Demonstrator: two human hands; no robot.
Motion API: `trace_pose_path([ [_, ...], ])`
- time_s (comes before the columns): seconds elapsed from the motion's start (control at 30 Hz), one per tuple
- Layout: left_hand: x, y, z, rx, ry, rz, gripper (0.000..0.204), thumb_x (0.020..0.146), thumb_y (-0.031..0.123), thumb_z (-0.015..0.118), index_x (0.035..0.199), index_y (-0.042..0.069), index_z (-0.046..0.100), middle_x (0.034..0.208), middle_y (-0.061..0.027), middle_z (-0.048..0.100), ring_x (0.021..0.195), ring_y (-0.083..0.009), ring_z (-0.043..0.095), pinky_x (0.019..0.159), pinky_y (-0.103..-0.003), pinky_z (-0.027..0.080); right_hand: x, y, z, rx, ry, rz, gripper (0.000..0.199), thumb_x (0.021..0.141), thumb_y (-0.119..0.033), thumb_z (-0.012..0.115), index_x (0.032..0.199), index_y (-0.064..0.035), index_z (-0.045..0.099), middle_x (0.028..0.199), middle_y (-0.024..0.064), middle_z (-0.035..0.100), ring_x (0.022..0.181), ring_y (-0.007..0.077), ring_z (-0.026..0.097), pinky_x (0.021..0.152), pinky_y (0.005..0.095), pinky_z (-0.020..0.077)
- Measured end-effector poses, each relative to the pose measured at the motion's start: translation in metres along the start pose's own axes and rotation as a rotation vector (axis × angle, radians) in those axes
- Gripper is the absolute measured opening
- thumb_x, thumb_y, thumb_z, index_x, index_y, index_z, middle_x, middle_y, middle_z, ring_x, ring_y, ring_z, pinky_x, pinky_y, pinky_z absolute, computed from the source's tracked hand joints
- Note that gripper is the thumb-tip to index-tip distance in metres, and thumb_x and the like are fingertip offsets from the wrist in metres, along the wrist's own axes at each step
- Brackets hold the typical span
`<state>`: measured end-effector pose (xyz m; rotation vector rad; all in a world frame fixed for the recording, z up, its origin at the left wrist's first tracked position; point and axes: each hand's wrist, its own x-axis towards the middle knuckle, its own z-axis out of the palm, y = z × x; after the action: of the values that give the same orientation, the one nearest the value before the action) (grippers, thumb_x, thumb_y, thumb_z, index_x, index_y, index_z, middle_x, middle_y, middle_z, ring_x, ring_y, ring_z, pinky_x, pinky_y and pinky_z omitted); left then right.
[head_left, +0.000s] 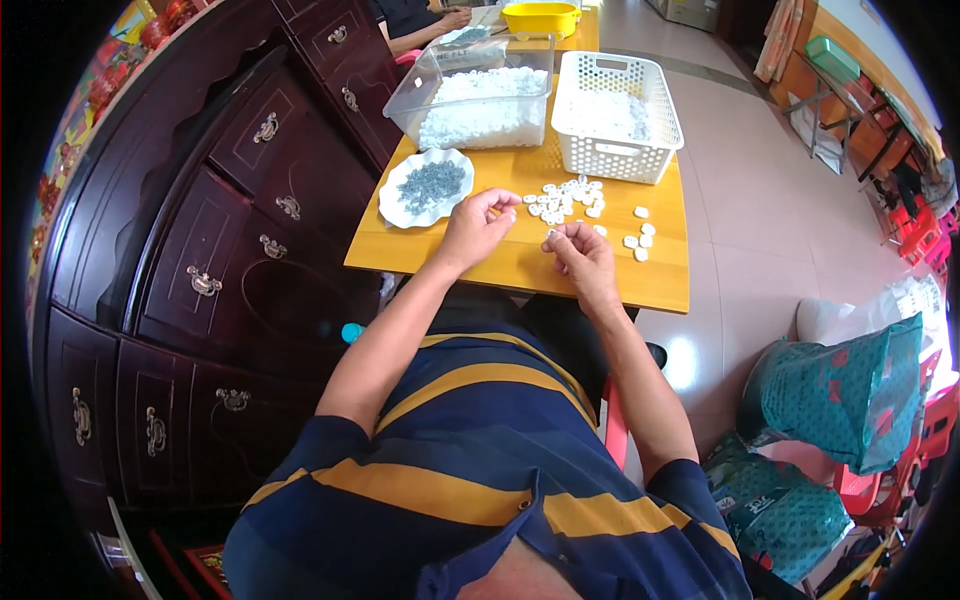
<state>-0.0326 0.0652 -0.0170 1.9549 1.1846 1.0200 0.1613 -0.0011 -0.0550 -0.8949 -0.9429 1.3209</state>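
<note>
My left hand [478, 228] is raised over the near part of the wooden table [660, 285], beside a scalloped white dish [391, 206] of small dark grey pieces [430, 186]. Its thumb and fingertips are drawn together; whatever is between them is too small to make out. Near the table's front edge, my right hand [586, 264] pinches a small white plastic piece [551, 233]. Just beyond both hands lies a loose pile of similar white pieces [565, 200]. Several more white pieces [646, 230] sit apart, to the right of my right hand.
Behind the dish stands a clear plastic bin [402, 108] full of white pieces, next to a perforated white basket [615, 166]. A dark wooden cabinet [240, 230] flanks the table's left. Another person [408, 22] sits beyond, near a yellow tub [541, 18]. Teal bags [840, 390] stand right.
</note>
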Motion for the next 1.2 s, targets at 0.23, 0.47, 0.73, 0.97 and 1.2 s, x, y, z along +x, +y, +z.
trace_pose_path([
  [0.23, 0.048, -0.040, 0.009, 0.428, 0.019, 0.219, 0.020, 0.090, 0.014, 0.070, 0.108, 0.007, 0.076, 0.095, -0.0126, 0.075, 0.075, -0.0226, 0.071, 0.074, -0.033, 0.056, 0.003, 0.002, -0.001, -0.031, 0.006, -0.026, 0.009, 0.100, -0.017, 0.067, 0.100, -0.0079, 0.065, 0.087, 0.0000, 0.071, 0.063, 0.0031, 0.053, 0.060, 0.0192, 0.0409],
  [0.47, 0.069, -0.041, 0.018, 0.410, -0.107, 0.007, 0.022, 0.087, 0.022, 0.075, 0.104, 0.007, 0.078, 0.093, -0.0125, 0.077, 0.082, -0.0217, 0.073, 0.077, -0.033, 0.057, 0.005, 0.006, -0.006, -0.026, 0.006, -0.029, 0.009, 0.100, -0.017, 0.067, 0.100, -0.0075, 0.065, 0.087, 0.0004, 0.071, 0.063, 0.0032, 0.053, 0.060, 0.0193, 0.0415],
  [0.73, 0.077, -0.047, 0.022, 0.393, -0.109, -0.034, 0.017, 0.087, 0.020, 0.077, 0.094, 0.004, 0.074, 0.082, -0.0086, 0.073, 0.073, -0.0189, 0.069, 0.072, -0.034, 0.056, 0.006, 0.008, -0.007, -0.034, 0.000, -0.046, 0.009, 0.100, -0.016, 0.066, 0.099, -0.0072, 0.065, 0.086, 0.0004, 0.069, 0.064, 0.0036, 0.054, 0.060, 0.0196, 0.0423],
  [0.97, 0.064, -0.060, 0.012, 0.051, -0.041, -0.113, 0.016, 0.091, 0.016, 0.074, 0.093, 0.001, 0.069, 0.080, -0.0072, 0.072, 0.069, -0.0149, 0.069, 0.064, -0.031, 0.055, 0.005, 0.007, -0.005, -0.041, 0.009, -0.034, 0.009, 0.100, -0.016, 0.066, 0.099, -0.0074, 0.065, 0.086, 0.0006, 0.070, 0.063, 0.0037, 0.054, 0.060, 0.0196, 0.0421],
  [1.2, 0.041, -0.052, 0.002, -0.333, 0.009, -0.240, 0.010, 0.092, 0.008, 0.072, 0.095, 0.001, 0.064, 0.081, -0.0021, 0.066, 0.066, -0.0084, 0.062, 0.059, -0.023, 0.051, 0.005, 0.004, -0.004, -0.007, 0.031, 0.000, 0.009, 0.100, -0.017, 0.068, 0.099, -0.0082, 0.065, 0.086, 0.0005, 0.070, 0.063, 0.0035, 0.053, 0.060, 0.0196, 0.0421],
])
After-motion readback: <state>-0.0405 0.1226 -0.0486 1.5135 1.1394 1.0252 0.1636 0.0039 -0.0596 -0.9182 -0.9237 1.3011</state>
